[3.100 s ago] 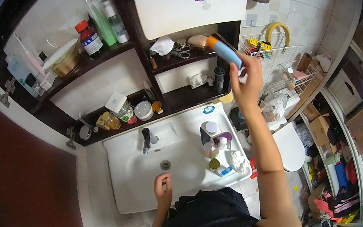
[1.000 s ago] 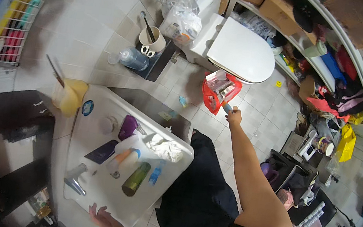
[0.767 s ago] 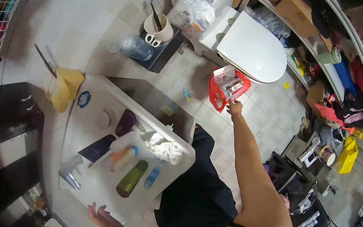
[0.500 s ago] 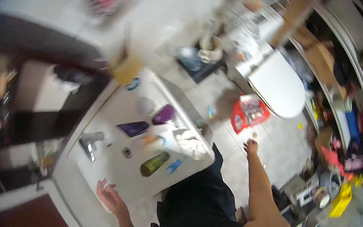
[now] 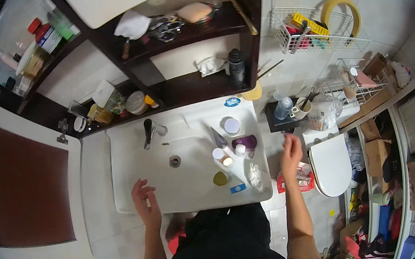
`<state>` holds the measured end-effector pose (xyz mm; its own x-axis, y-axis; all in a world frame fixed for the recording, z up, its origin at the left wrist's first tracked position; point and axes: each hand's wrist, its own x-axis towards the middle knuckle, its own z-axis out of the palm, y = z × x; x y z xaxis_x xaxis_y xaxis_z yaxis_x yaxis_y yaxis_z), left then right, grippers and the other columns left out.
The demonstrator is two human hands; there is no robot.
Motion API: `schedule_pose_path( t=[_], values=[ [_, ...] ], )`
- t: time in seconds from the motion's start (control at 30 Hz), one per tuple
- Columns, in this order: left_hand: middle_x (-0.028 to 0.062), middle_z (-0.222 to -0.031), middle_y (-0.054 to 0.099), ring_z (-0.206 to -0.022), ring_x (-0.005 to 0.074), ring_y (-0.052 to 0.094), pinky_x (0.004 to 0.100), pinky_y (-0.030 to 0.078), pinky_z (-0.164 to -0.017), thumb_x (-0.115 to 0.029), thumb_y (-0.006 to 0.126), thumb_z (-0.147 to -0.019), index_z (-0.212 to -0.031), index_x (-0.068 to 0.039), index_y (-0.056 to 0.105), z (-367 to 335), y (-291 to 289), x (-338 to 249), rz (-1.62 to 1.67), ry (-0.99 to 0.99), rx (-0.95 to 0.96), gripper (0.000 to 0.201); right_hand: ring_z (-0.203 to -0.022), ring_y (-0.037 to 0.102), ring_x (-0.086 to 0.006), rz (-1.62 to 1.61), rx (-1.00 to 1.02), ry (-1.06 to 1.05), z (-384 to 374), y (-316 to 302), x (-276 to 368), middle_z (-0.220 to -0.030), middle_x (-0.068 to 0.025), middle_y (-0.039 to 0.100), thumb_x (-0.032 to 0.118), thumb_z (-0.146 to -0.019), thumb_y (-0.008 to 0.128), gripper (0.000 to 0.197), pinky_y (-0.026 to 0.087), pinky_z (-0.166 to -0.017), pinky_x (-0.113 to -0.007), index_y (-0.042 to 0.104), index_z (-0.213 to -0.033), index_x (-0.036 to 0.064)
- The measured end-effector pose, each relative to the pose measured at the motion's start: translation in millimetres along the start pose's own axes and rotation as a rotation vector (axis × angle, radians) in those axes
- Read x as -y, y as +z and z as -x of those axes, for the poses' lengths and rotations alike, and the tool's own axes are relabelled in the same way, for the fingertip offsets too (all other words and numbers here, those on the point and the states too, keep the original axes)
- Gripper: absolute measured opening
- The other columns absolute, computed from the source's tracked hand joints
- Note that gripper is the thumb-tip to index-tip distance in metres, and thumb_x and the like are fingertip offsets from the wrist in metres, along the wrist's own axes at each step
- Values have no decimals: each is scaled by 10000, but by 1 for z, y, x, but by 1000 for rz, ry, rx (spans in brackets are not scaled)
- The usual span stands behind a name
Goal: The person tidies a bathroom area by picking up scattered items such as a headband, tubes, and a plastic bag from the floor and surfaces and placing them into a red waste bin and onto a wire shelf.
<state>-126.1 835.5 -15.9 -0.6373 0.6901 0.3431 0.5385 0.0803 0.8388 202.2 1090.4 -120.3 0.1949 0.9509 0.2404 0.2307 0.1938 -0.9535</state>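
My left hand (image 5: 148, 206) hovers over the front left edge of the white washbasin (image 5: 137, 194), fingers apart and slightly curled, holding nothing. Beyond the basin's right edge, my right hand (image 5: 292, 156) is raised, fingers loosely bent with nothing visible in them. Nearest to it in the basin are a purple bottle (image 5: 246, 142), a lavender-lidded jar (image 5: 231, 125) and a small white-capped container (image 5: 240, 150). A grey tube (image 5: 218, 138), a white-lidded bottle (image 5: 218, 154), a green bottle (image 5: 220, 179), a blue packet (image 5: 237, 188) and crumpled clear plastic (image 5: 255, 177) sit close by.
A metal faucet (image 5: 149, 134) stands at the basin's back left, near the drain (image 5: 175, 161). A dark shelf cabinet (image 5: 186, 88) hangs behind it. To the right are a red bag (image 5: 305, 185), a white toilet (image 5: 331, 165) and crowded shelves (image 5: 380, 164). A wire basket (image 5: 289, 40) hangs above.
The view has swung left, bringing the cabinet fully in. My right hand has moved from above the floor by the red bag to the basin's far right side. My left hand remains by the basin's edge.
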Motion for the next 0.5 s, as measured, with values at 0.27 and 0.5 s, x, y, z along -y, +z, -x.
schedule_pose_path(
  t=[0.27, 0.5],
  values=[
    [150, -1222, 515, -895, 178, 583, 290, 461, -790, -29, 453, -947, -1338, 27, 386, -10, -43, 29, 44, 26, -93, 400, -870, 626, -310, 384, 276, -712, -48, 182, 173, -1252, -176, 526, 47, -801, 641, 352, 530, -716, -382, 662, -1132, 162],
    [151, -1232, 512, -896, 193, 572, 304, 465, -811, -60, 452, -961, -1342, 16, 393, -15, -81, 59, 77, -19, -145, 393, -924, 615, -341, 666, 151, -605, -76, 254, 149, -1130, -164, 581, 52, -752, 665, 286, 529, -771, -390, 632, -1035, 39]
  ],
)
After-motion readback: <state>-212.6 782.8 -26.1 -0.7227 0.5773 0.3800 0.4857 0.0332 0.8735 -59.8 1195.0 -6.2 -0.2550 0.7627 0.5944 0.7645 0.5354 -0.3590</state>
